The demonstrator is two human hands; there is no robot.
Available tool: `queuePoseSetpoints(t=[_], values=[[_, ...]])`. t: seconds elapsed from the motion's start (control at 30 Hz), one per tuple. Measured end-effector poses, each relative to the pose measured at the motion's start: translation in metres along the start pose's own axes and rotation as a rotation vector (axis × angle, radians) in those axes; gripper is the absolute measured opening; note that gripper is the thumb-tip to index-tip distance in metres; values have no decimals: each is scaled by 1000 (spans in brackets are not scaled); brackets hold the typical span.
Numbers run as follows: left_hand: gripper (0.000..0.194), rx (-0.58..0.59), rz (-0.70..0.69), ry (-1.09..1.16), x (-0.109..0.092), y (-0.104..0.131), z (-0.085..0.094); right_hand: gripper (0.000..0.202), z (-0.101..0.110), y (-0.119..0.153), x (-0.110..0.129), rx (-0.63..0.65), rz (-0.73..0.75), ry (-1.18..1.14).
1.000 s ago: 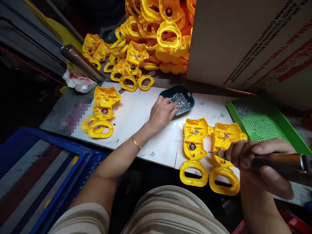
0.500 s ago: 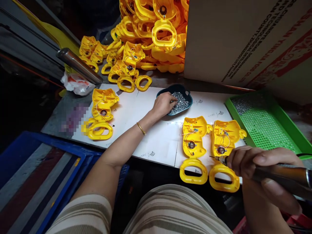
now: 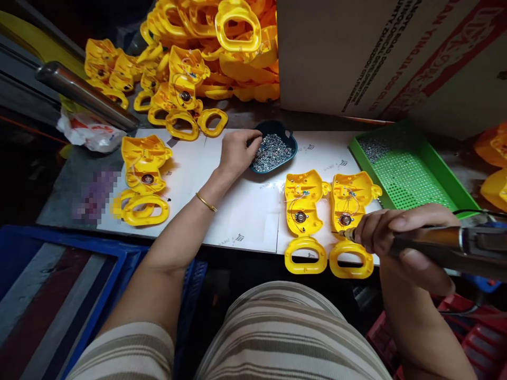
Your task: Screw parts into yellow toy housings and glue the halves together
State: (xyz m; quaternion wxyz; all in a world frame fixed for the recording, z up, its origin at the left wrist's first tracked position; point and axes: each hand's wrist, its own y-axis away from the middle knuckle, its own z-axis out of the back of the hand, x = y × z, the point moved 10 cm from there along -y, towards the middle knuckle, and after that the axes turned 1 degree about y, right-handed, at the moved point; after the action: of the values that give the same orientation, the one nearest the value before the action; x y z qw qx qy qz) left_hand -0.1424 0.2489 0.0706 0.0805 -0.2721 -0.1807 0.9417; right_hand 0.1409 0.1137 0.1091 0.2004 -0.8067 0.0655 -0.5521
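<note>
the left hand curls over the left rim of the dark bowl, upper centre of the frame; i cannot tell whether its fingertips close on anything. the bowl's small metal screws look hard, light and slippery, best pinched singly by the head. at right, the right hand wraps the driver, probably the heavier item, around its barrel. the yellow shells, right of centre, seem light and stiff with fragile wires; edges suit gripping.

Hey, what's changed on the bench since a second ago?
The left hand has drawn back from among the small metal pieces to the left side of the dark bowl; whether it took one, I can't tell. The right hand still grips the power screwdriver, and the bowl and the two yellow shells near it look unmoved.
</note>
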Motion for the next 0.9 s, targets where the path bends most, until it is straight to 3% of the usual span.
queuePoseSetpoints(t=[0.07, 0.13, 0.23, 0.33, 0.4, 0.57, 0.9], values=[[11, -88, -20, 66, -18, 17, 17, 26, 0, -3, 3, 14, 34, -12], [11, -57, -84, 144, -46, 44, 19, 25, -2, -5, 5, 19, 53, -21], [11, 82, -323, 247, -106, 97, 6, 23, -10, -7, 8, 5, 40, -30], [14, 135, -420, 319, -138, 138, -8, 20, -19, -8, 12, -24, 20, -41], [14, 155, -392, 360, -142, 149, -17, 20, -25, -9, 15, 16, 11, -45], [17, 241, -291, 404, -137, 155, -34, 25, -42, -12, 13, 263, 4, -65], [21, 290, -234, 427, -134, 156, -39, 25, -43, -11, 2, 196, 26, -76]])
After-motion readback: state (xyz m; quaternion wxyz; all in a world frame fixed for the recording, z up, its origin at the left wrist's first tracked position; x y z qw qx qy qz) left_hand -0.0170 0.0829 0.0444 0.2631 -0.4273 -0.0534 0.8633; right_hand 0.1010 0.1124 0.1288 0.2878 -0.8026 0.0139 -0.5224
